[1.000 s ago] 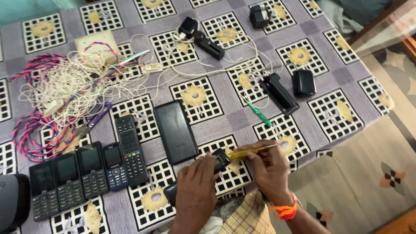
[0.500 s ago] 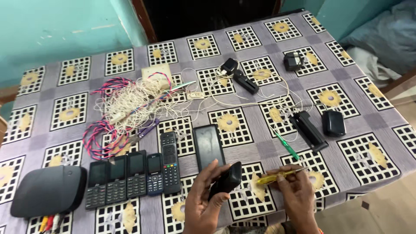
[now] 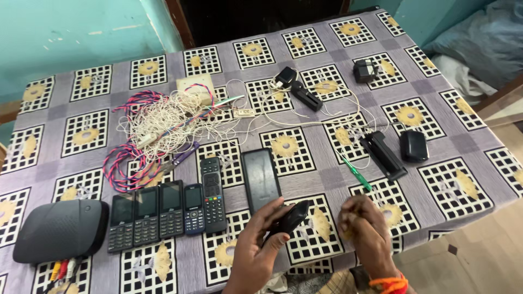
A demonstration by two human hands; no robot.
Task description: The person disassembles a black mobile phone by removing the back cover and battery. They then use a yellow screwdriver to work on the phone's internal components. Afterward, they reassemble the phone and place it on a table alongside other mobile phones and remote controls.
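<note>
My left hand (image 3: 256, 247) is closed around a small black oval device (image 3: 291, 216), holding it just above the table's near edge. My right hand (image 3: 366, 231) is a fist beside it, a short gap to the right, and seems to hide a yellow-handled screwdriver of which only a trace shows. A flat black phone (image 3: 261, 178) lies just beyond my left hand. A green screwdriver (image 3: 357, 174) lies just beyond my right hand.
Left of the hands lie a row of keypad phones (image 3: 147, 213) and a remote (image 3: 213, 193), then a dark rounded box (image 3: 60, 228). A wire tangle (image 3: 163, 122) fills the left middle. Black chargers (image 3: 384, 155) and a case (image 3: 414, 146) sit right on the patterned cloth (image 3: 463, 188).
The view has tilted up and shows more of the table. The yellow screwdriver that stuck out of my right hand is now almost hidden in the fist. The black device stays in my left hand.
</note>
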